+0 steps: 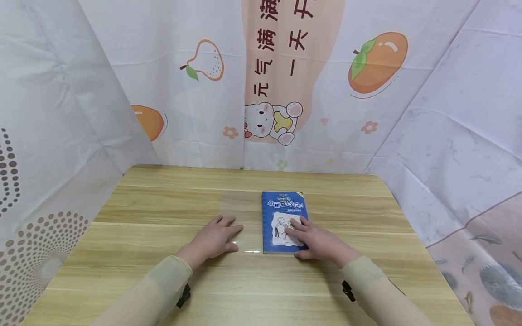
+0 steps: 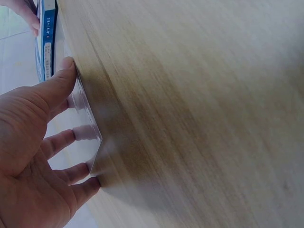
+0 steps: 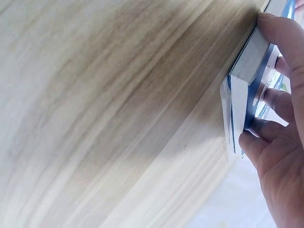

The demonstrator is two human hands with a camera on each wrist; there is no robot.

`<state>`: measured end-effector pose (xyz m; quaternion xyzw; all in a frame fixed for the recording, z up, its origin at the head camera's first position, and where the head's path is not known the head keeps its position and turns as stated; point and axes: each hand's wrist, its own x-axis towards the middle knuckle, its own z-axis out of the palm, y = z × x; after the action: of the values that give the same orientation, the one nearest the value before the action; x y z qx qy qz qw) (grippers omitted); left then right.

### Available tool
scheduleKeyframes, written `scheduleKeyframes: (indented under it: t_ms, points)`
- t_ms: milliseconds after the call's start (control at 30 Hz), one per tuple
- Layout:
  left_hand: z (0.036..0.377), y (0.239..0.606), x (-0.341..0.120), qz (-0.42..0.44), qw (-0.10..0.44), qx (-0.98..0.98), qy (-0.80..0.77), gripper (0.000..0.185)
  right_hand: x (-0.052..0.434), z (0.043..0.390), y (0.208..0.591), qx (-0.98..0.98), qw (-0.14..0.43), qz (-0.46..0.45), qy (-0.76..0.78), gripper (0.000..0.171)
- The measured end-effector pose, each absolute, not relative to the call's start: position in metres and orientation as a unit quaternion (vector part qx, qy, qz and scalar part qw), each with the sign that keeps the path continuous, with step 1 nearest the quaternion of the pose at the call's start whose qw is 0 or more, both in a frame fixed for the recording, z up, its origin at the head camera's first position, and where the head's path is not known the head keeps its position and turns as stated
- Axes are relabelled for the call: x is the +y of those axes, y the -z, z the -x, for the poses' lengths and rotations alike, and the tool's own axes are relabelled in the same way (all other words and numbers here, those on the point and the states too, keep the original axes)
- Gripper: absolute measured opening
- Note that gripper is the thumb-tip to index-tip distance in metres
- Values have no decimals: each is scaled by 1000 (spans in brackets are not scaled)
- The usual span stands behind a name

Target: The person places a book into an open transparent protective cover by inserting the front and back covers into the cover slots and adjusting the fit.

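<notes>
A blue paperback book (image 1: 277,244) with a white cartoon panel lies flat on the wooden table. My right hand (image 1: 320,243) rests on its lower right part, fingers spread over the cover and thumb at the near edge. Close up in the right wrist view, that thumb (image 3: 280,33) touches the page block. To the book's left lies a clear plastic sheet (image 1: 244,210), whose edge also shows beneath the book (image 3: 247,102). My left hand (image 1: 212,240) lies over the sheet's left side with fingers spread, the thumb at its near edge (image 2: 97,128).
The wooden table (image 1: 244,290) has rounded far corners. A white printed curtain (image 1: 204,104) hangs behind it, with patterned cloth (image 1: 41,136) on the left and marbled cloth (image 1: 452,136) on the right. A dark strap piece (image 1: 184,296) shows below the left sleeve.
</notes>
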<state>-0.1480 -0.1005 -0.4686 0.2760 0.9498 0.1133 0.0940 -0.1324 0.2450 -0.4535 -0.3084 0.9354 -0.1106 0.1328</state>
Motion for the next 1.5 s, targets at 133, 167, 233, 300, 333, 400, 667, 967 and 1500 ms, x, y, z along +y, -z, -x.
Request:
scheduleKeyframes:
  t_ms: [133,167,233,300,333,400,667,967,1500]
  points:
    - [149,470,-100,-273,95,951,-110,64,246,132,455,937,132,306,107,70]
    - [149,470,-100,-272,95,951,-110,64,247,133,455,936,132,306,109,70]
    - [149,471,-100,-271,95,952,-110,64,247,133,455,937,134,305,110,70]
    - [149,471,-100,-270,95,952,-111,63,247,133,455,937,135,304,111,70]
    - [149,471,-100,-269,95,952,-111,63,248,133,455,937,136,304,111,70]
    - [149,471,-100,-269,96,952,-112,63,248,133,454,937,136,303,111,70]
    - [148,469,-100,-270,96,952,-111,63,251,132,455,936,135,303,114,70]
    - [148,468,-100,-273,95,951,-111,63,255,132,457,937,130,303,113,70]
    - [145,468,-100,-275,90,951,-110,62,257,132,453,935,134,304,120,69]
